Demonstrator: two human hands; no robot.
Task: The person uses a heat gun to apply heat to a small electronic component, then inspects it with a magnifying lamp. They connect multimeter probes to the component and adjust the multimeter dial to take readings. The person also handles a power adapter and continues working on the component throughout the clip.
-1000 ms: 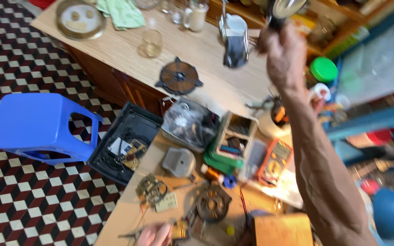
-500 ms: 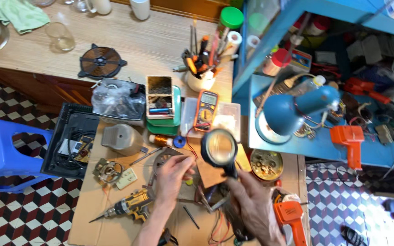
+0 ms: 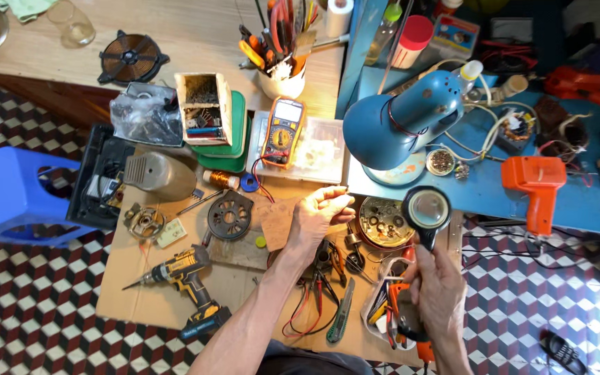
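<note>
Right hand [image 3: 439,292]: fingers clenched round the black handle of a magnifying glass [image 3: 426,212], low on the right of the work area.
Magnifying glass: round lens at the top, handle running down into the fist; its long axis stands nearly upright in the view, leaning slightly left at the top, lens end pointing away from the person toward the blue lamp [image 3: 401,118].
Lens position: just right of a round tin of small parts [image 3: 382,222], below the lamp's shade.
Left hand [image 3: 317,215]: fingers curled together, thumb and fingertips pinched; whether they hold something small I cannot tell. It hovers over a brown cardboard scrap [image 3: 276,222] near the middle of the tabletop [image 3: 126,292].
Between the hands: the tin, with pliers [image 3: 328,260] and loose tools lying below it.
Near the left forearm: a green utility knife [image 3: 342,312], its long axis running toward the person.
Left side: a yellow cordless drill [image 3: 178,274] lying flat, bit pointing left; a dark round grille [image 3: 230,215] above it.
Farther back: a yellow multimeter [image 3: 282,132] and a cup of tools [image 3: 279,76].
Right: an orange tool [image 3: 532,184] on the blue shelf.
</note>
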